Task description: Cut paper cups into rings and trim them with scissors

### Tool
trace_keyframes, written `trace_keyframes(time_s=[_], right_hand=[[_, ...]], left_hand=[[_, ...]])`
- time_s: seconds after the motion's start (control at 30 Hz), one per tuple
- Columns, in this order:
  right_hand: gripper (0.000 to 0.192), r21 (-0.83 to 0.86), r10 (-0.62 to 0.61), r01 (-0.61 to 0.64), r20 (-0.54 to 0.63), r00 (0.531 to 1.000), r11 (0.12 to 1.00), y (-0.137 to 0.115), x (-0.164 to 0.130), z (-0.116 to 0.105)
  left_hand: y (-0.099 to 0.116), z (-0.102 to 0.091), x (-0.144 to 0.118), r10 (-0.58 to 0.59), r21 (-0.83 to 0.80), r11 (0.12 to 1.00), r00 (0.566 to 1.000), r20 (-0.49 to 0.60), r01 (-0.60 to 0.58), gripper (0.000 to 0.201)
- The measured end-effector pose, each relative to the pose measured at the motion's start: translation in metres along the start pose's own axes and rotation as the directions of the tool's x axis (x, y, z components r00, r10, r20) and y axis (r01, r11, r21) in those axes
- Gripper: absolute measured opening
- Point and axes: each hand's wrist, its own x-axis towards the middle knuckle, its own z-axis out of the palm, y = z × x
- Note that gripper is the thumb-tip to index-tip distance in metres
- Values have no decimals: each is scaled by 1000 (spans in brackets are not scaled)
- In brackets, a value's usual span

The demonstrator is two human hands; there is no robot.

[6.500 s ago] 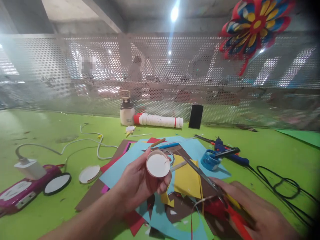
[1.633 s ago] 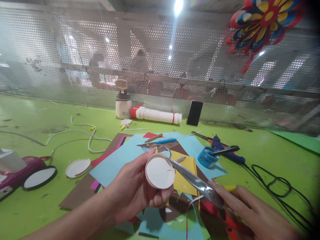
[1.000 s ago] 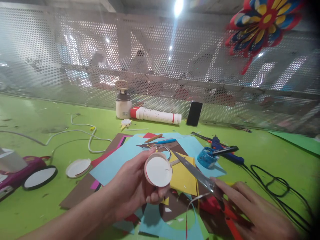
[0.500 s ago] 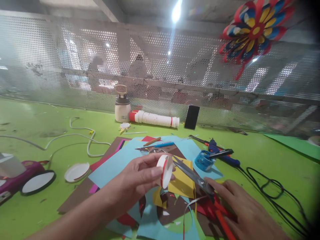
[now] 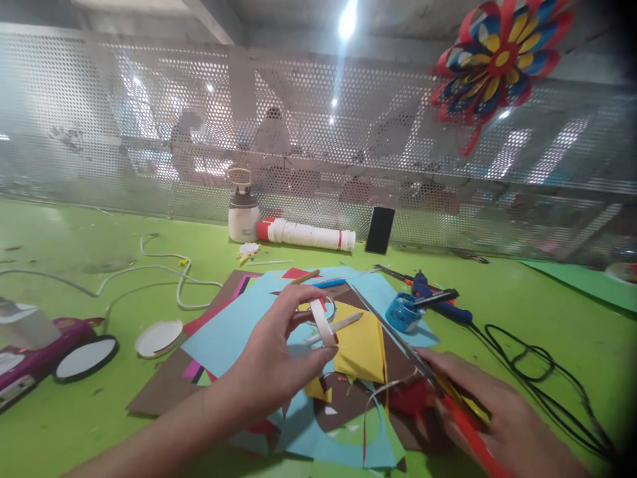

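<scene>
My left hand [image 5: 279,345] pinches a shallow white round piece with a red edge [image 5: 323,323] between thumb and fingers. It is turned nearly edge-on, above the paper pile. My right hand [image 5: 502,418] is closed around scissors with red-orange handles [image 5: 465,425]. Their long blades point up and left, to the right of the white piece and apart from it. Beneath both hands lie yellow paper [image 5: 365,355], light blue paper [image 5: 223,332] and several small scraps. Behind the white piece shows a thin grey pointed item [image 5: 351,322] whose kind I cannot make out.
A blue jar [image 5: 403,315] with a black marker across it stands on the right, near a blue glue gun [image 5: 448,305] and its black cord. White and purple power gear [image 5: 44,352] sits left. A sprayer [image 5: 243,219], white tube [image 5: 311,236] and phone [image 5: 379,229] line the back.
My left hand has rotated the white piece from showing its flat face to nearly edge-on. The scissors have turned, so their blades now look thinner, and my right hand has shifted slightly right.
</scene>
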Motion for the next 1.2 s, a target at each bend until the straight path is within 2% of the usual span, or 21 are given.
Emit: trace_keyframes(time_s=[0.07,0.17,0.27,0.37,0.5,0.63,0.73,0.8,0.93,1.07,1.2], right_hand=[[34,9,-80,80,17,997,997,-6,1,-1],[31,73,-171,164,105,980,984,-12,2,-1],[30,72,-195,186,149,969,980,-10,1,2],[34,-13,-116,118,90,989,993,0,-5,7],[44,-250,-87,78,-26,996,965,15,-12,8],[44,-329,-132,126,5,991,936,15,-15,9],[38,-254,-166,169,36,985,952,7,-16,13],[38,-247,-174,168,-3,985,954,4,-18,16],[44,-358,-238,212,-29,971,909,8,-24,18],[55,-458,-346,307,0,938,834,15,-23,15],[54,-465,-379,351,35,925,813,12,-19,14]], left_hand=[[1,0,-1,-18,-6,1000,1000,3,18,44],[4,1,-2,-106,-34,994,994,-3,106,39],[7,3,-1,-204,-84,975,979,10,204,41],[5,5,1,-249,-140,959,968,10,248,49],[2,4,2,-272,-262,930,962,-13,259,53],[5,1,3,-299,-388,882,954,-19,269,49],[8,0,3,-300,-370,891,953,-44,264,41],[9,0,4,-283,-315,915,957,-56,252,34],[7,0,4,-237,-234,946,971,-35,223,27],[4,1,3,-268,-203,944,963,-9,261,28],[0,5,1,-293,-224,932,956,-11,283,30]])
